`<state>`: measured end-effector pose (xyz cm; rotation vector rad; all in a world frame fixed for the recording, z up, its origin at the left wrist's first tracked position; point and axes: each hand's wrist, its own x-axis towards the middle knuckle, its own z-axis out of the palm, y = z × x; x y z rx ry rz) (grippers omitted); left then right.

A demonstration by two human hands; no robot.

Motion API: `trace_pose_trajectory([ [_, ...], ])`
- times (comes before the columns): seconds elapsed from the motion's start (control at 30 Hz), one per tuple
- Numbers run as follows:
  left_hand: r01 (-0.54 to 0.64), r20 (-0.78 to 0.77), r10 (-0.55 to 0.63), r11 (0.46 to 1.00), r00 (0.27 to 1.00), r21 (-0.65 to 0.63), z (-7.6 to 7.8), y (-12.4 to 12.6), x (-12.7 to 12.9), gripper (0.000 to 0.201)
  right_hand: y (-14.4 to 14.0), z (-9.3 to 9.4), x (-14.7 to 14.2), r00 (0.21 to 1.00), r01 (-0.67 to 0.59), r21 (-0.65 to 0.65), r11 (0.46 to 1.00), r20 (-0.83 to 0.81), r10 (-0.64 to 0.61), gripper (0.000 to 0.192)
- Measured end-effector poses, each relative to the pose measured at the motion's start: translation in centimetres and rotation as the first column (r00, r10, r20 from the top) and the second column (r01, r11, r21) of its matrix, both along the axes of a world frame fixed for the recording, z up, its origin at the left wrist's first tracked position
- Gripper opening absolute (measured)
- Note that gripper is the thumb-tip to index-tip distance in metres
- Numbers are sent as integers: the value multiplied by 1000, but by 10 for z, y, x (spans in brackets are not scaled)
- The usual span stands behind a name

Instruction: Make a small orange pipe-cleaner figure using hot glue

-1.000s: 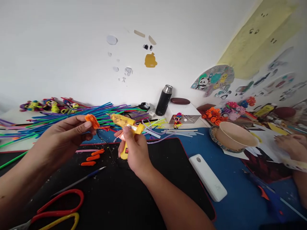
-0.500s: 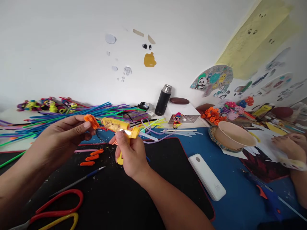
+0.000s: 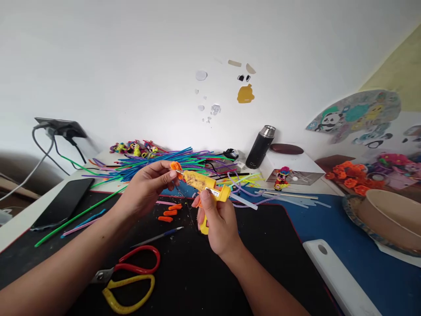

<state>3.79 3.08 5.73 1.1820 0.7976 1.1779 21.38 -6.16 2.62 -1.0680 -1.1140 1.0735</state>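
Surface: black mat (image 3: 184,272) on a cluttered surface against a white wall.
Left hand: left hand (image 3: 144,188) raised above the mat, fingers (image 3: 164,175) pinched shut on a small orange piece (image 3: 175,166).
Right hand: right hand (image 3: 219,221) wrapped tight around the handle of a yellow glue gun (image 3: 205,191).
Glue gun: nozzle touching the orange piece.
Nearby: three more orange bits (image 3: 169,212) on the mat below the hands; scissors (image 3: 130,278) closer in; coloured straws (image 3: 158,159) behind.
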Motion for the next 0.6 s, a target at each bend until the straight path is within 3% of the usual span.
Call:
trace_pose_trajectory([
  [0.6,-23,-14,24,997,1000,73,-4,2,-3,37,-1,0,0,999,32,-20,999,7,-32,67],
])
